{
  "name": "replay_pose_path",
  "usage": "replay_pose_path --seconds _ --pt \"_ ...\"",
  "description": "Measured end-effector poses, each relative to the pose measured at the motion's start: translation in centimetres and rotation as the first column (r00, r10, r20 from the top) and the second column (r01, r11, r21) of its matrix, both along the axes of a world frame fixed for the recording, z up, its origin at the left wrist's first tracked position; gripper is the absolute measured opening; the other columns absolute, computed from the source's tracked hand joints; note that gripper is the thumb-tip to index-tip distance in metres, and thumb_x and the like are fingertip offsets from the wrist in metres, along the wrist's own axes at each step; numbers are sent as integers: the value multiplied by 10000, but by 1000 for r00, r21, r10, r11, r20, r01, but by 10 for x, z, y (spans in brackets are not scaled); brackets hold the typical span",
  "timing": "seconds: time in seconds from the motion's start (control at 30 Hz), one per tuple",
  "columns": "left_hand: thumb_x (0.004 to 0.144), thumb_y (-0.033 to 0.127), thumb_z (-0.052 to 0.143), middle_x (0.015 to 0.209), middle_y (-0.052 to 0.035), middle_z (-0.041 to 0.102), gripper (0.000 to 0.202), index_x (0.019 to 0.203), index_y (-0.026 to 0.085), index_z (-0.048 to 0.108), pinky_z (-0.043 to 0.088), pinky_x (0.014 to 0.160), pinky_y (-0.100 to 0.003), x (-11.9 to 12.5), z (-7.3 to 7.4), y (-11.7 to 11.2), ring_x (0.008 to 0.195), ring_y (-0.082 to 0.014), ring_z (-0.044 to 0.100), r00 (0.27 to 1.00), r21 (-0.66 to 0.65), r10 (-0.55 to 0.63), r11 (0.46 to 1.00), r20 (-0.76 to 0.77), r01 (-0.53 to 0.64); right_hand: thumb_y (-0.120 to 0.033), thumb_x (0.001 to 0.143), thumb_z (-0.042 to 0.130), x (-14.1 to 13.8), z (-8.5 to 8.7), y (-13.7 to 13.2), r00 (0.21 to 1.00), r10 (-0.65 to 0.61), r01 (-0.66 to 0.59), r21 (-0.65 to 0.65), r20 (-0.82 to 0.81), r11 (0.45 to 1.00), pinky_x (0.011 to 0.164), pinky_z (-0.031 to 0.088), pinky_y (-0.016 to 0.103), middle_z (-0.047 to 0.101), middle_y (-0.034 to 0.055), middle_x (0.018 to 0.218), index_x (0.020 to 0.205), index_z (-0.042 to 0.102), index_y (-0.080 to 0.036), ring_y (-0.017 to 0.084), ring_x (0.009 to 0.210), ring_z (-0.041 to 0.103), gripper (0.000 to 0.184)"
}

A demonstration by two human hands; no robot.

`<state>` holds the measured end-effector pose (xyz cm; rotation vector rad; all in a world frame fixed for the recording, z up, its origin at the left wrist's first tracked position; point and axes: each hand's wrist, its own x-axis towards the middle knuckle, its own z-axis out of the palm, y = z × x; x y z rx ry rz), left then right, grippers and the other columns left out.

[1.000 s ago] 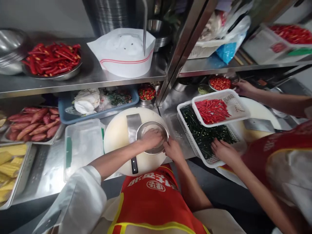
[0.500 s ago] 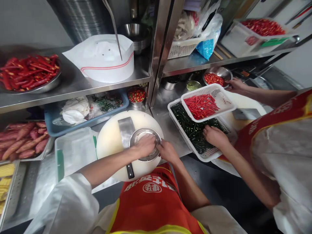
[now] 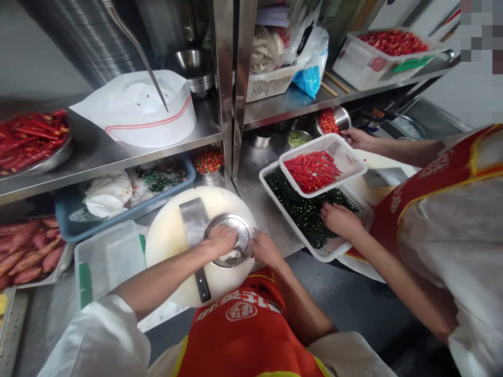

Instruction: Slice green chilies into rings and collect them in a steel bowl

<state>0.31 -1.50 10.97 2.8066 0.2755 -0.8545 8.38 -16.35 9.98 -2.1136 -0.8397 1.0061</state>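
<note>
A round steel bowl [image 3: 247, 230] with a little whitish food [image 3: 231, 255] in it rests on the round white cutting board [image 3: 161, 225]. Inside the bowl is my left hand [image 3: 223, 240], its fingers curled down; whatever they hold is hidden. My right hand [image 3: 265, 248] grips the bowl's right rim between thumb and fingers. Partly beneath the bowl lies a cleaver [image 3: 194, 214], blade toward the back and black handle toward me.
To the right, a co-worker's hand [image 3: 341, 220] reaches into a white basket [image 3: 320, 256] of dark green chillies; a smaller basket [image 3: 356, 168] of red chillies sits on it. A clear plastic tub [image 3: 112, 256] and blue tray [image 3: 88, 228] stand left. A steel shelf [image 3: 157, 157] overhangs the back.
The view has shifted a little. My left hand has moved toward the bowl's left side, uncovering whitish food. The co-worker's far hand has tipped the bowl of chopped red chillies.
</note>
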Motion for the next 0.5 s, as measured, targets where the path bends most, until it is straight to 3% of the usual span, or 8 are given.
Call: replay_pose_path --seconds 0.13,0.2,0.33,0.5 --pt "813 419 652 1264 -265 585 474 1156 92 656 464 933 -497 -3 -2 -3 1188 -412 546 997 97 -59 993 -40 63 -162 838 422 4 -5 1 1000 7 -7 -17 1 1000 546 402 208 597 -16 538 946 596 -151 127 472 562 205" --pt "788 451 668 1296 -273 562 541 1194 95 642 449 956 -528 -5 -2 -4 1203 -429 531 995 83 -79 993 -59 84 -165 841 416 5 -6 1 1000 9 -9 -28 2 1000 536 394 214 586 -19 525 950 590 -151 131 457 553 207" --pt "785 462 642 1255 -259 605 562 1209 94 644 495 899 -482 -4 4 -3 1100 -395 619 985 12 -67 997 -159 70 -171 841 419 6 -5 1 1000 11 -10 -32 21 999 559 397 222 606 -4 566 977 586 -153 148 509 579 216" --pt "746 342 708 1096 -234 697 393 1059 105 714 499 894 -458 -3 6 -1 1021 -364 659 973 -65 -117 992 -197 106 -158 849 410 1 -9 0 1000 9 -8 -45 28 999 573 401 223 594 -20 541 1024 577 -161 149 503 574 242"
